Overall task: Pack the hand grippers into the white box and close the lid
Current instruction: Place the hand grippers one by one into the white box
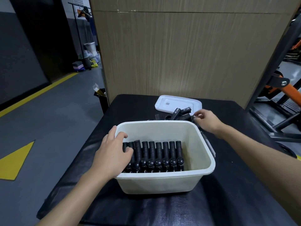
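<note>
Risk: a gripper dropped in crooked could upset the row or stand proud of the rim and stop the lid (172, 103) seating.

White box (164, 181), frame centre, on black surface (179, 209): one close row of black hand grippers (154, 155), right part unfilled.

Loose grippers (179, 114): behind box, overlapping lid.

Left hand (114, 152): fingers spread, resting on row's left end.

Right hand (206, 121): fingers pinching one of the loose grippers.

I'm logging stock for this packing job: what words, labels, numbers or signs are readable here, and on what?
No words or numbers can be read anywhere.
White lid: small grey patch, too small to read.
Wall poster: too blurred to read.
Yellow arrow and yellow line on the floor: no lettering.
Hand grippers, white box: no print visible.
</note>
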The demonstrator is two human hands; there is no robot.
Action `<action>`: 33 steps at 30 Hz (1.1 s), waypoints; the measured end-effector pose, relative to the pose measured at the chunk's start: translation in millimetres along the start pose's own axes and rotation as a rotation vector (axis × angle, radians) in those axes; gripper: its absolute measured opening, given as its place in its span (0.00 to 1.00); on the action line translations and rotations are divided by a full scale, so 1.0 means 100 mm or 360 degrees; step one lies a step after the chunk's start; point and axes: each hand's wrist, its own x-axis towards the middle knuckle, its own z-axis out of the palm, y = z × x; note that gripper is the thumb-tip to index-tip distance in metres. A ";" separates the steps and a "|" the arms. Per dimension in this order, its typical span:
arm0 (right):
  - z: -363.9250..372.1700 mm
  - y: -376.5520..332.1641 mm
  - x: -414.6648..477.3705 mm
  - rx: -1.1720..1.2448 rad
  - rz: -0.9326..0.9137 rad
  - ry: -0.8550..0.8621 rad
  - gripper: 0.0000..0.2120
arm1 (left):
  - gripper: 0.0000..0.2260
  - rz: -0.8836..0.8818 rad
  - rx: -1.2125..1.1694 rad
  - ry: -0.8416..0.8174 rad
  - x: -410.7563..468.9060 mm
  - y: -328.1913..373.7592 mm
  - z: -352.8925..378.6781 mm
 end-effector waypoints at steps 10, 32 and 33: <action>0.44 0.49 0.40 -0.0270 0.0463 -0.0418 0.36 | 0.18 -0.0029 0.0035 0.0003 0.02 0.00 0.02; -0.20 0.29 -0.33 0.0314 -0.0202 0.0285 0.12 | 0.18 -0.0024 0.0066 -0.0032 0.01 0.03 -0.02; -0.25 0.22 -0.40 0.0434 -0.0222 0.0318 0.13 | 0.18 -0.0026 0.0067 -0.0036 0.01 0.03 -0.02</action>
